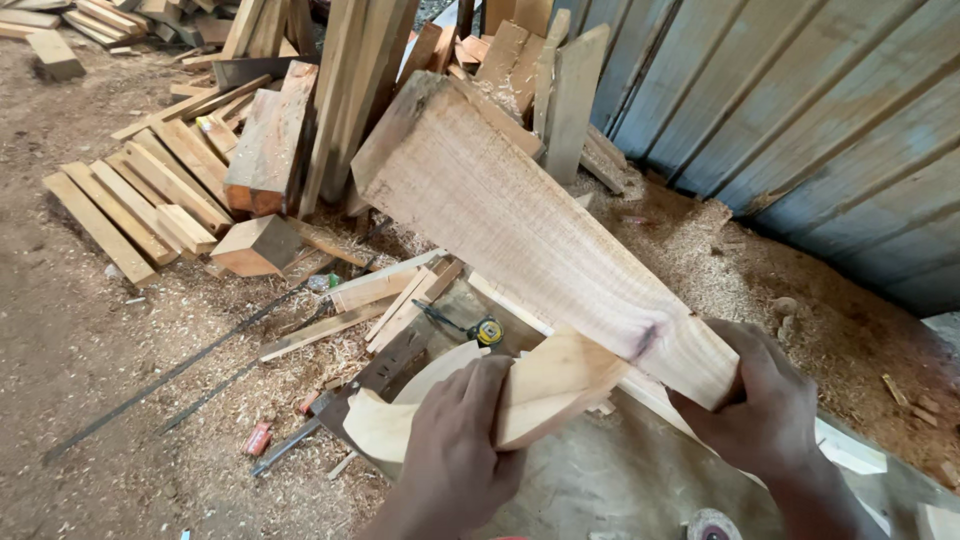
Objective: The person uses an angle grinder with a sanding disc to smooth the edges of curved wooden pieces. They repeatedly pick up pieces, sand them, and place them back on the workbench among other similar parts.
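Clearly two hands at work, each clamped on its own piece of wood. Right hand (765, 400) gripping the near end of one long pale rough-sawn plank (520, 225), long axis running from lower right up to upper left, far end pointing toward the leaning timber stack (350, 90). Left hand (455, 440) closed over one curved pale wooden piece (545, 385), lying crosswise just under the plank's near end and touching it. Both held above a dusty grey counter (620, 480). One yellow tape measure (487, 331) resting beyond the curved piece. Several short flat boards (130, 200) laid side by side on the sawdust-covered floor (80, 340) at left. No containers in view. Blue corrugated metal wall (800, 110) at right.
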